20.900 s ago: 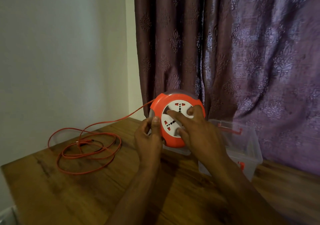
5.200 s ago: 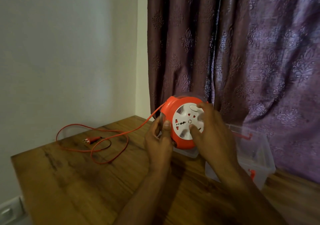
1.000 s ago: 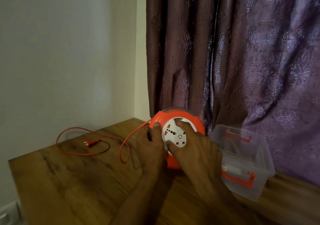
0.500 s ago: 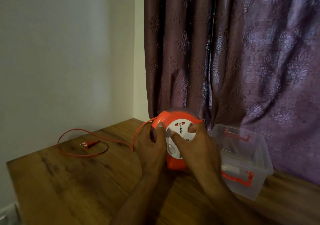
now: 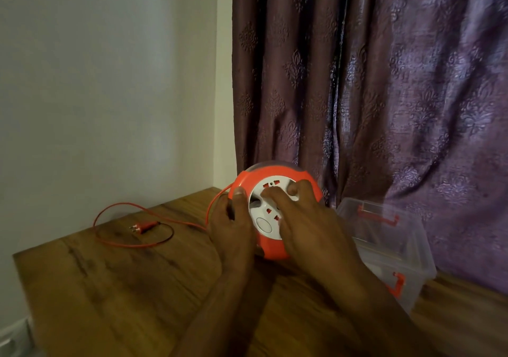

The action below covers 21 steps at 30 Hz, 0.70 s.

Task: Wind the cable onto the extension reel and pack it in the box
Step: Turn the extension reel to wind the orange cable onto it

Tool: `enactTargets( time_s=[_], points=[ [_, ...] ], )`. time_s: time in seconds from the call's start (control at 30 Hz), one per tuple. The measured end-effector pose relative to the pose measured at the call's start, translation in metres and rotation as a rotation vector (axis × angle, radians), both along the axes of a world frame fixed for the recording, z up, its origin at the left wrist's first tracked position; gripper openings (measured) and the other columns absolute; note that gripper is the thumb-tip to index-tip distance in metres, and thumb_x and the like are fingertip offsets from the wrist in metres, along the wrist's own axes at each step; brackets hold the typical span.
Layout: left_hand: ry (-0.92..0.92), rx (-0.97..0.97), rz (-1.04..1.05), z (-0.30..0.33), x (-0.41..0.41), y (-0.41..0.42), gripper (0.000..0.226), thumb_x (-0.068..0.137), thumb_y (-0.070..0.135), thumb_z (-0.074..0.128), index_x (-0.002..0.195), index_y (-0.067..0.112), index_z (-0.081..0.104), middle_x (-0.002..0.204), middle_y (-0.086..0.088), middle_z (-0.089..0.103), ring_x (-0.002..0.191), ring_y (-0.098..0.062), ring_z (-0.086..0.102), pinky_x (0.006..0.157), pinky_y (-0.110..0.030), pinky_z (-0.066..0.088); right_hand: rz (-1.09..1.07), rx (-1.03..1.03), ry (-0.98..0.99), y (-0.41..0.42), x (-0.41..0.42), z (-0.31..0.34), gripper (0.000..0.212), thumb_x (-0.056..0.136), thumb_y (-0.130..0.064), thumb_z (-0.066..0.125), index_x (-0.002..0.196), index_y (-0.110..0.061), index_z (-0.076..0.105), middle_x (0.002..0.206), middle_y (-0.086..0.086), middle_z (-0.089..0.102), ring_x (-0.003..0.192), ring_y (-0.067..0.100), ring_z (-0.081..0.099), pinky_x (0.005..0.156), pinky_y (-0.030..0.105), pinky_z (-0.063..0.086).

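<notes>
An orange extension reel [image 5: 277,176] with a white socket face stands on edge on the wooden table [image 5: 110,288]. My left hand [image 5: 233,235] grips its left rim, thumb on the orange edge. My right hand [image 5: 305,219] lies over the white face with fingertips pressed into it. A thin orange cable [image 5: 132,244] runs from the reel's left side in one loose loop on the table, ending in an orange plug [image 5: 143,227]. A clear plastic box [image 5: 412,246] with orange latches stands open to the right of the reel.
A purple patterned curtain [image 5: 384,81] hangs right behind the reel and box. A pale wall [image 5: 110,81] lies to the left, beyond the table's far edge. The table's left corner is near the loose cable.
The white socket face has turned under my right hand. The loose cable on the table has grown shorter, and the loop near the reel has pulled in.
</notes>
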State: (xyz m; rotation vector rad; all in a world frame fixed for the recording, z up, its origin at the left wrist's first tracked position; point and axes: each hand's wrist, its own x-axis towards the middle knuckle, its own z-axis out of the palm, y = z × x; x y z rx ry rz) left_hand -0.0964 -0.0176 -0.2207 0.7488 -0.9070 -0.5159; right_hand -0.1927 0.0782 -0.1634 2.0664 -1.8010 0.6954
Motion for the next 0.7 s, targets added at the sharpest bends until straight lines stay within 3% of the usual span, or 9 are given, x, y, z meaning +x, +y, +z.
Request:
enactTargets(
  time_s=[0.2,0.3,0.47,0.7],
  points=[
    [-0.04,0.011,-0.025,0.002,-0.001,0.005,0.035,0.087,0.06,0.047,0.079,0.031,0.065,0.079,0.004,0.073,0.072,-0.016,0.072,0.064,-0.035,0.061,-0.014,0.137,0.112,-0.002,-0.006,-0.001,0.052,0.094,-0.05,0.036,0.138,-0.058,0.012,0.155,0.005,0.007,0.124,0.035,0.046,0.096,0.044,0.043],
    [-0.057,0.019,-0.048,0.002,-0.002,0.008,0.034,0.084,0.063,0.045,0.079,0.035,0.064,0.081,0.006,0.073,0.074,-0.015,0.072,0.066,-0.035,0.061,-0.028,0.063,0.106,-0.002,-0.006,-0.003,0.049,0.093,-0.047,0.037,0.137,-0.057,0.017,0.149,0.007,0.017,0.115,0.034,0.053,0.088,0.04,0.047],
    [-0.082,0.022,-0.044,0.001,-0.002,0.008,0.035,0.08,0.067,0.041,0.08,0.037,0.059,0.076,0.013,0.068,0.068,-0.01,0.069,0.055,-0.015,0.052,-0.117,-0.063,0.09,-0.004,-0.003,-0.01,0.059,0.087,-0.043,0.052,0.136,-0.054,0.02,0.128,0.005,0.039,0.093,0.03,0.062,0.069,0.035,0.049],
    [-0.111,-0.023,-0.029,0.001,-0.004,0.01,0.027,0.086,0.061,0.044,0.075,0.047,0.063,0.073,0.026,0.069,0.07,0.003,0.067,0.052,-0.011,0.051,-0.176,-0.172,-0.089,-0.01,-0.003,-0.017,0.069,0.076,-0.066,0.052,0.137,-0.049,0.025,0.123,0.001,0.056,0.1,0.027,0.061,0.076,0.036,0.049]
  ],
)
